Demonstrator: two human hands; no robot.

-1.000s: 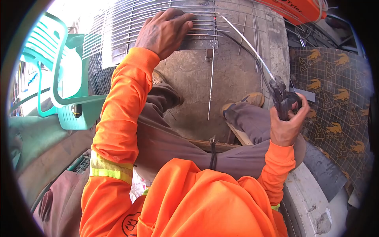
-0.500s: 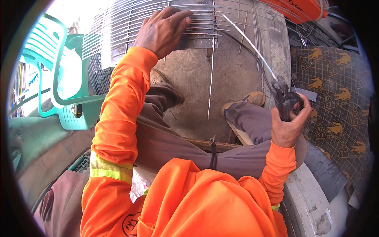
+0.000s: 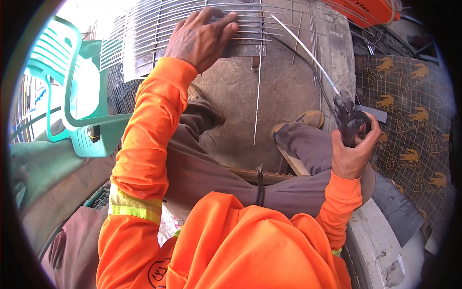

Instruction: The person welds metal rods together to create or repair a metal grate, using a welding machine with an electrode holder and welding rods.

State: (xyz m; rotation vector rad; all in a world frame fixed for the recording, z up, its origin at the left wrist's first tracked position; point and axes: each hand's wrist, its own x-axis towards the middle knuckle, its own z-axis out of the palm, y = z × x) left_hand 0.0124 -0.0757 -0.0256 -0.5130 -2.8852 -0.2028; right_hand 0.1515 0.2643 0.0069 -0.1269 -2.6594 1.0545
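My left hand lies over a grid of thin metal rods, its fingers apart and draped across the wires, thumb and forefinger pointing right. Beneath the rods is a flat metal sheet. On the right, my right hand is closed around a dark, worn welding electrode holder. Clamped in the holder, a long pale welding electrode slants up and left, its far tip close to the grid's right side. One rod hangs from the grid toward me over the concrete floor.
A green plastic chair stands at left. Dark printed boards with crocodile marks lean at right, beside a concrete ledge. An orange case sits at upper right. A black cable runs toward the holder.
My right hand and the electrode holder have shifted very slightly right. My left hand has moved a touch to the right, still over the rods.
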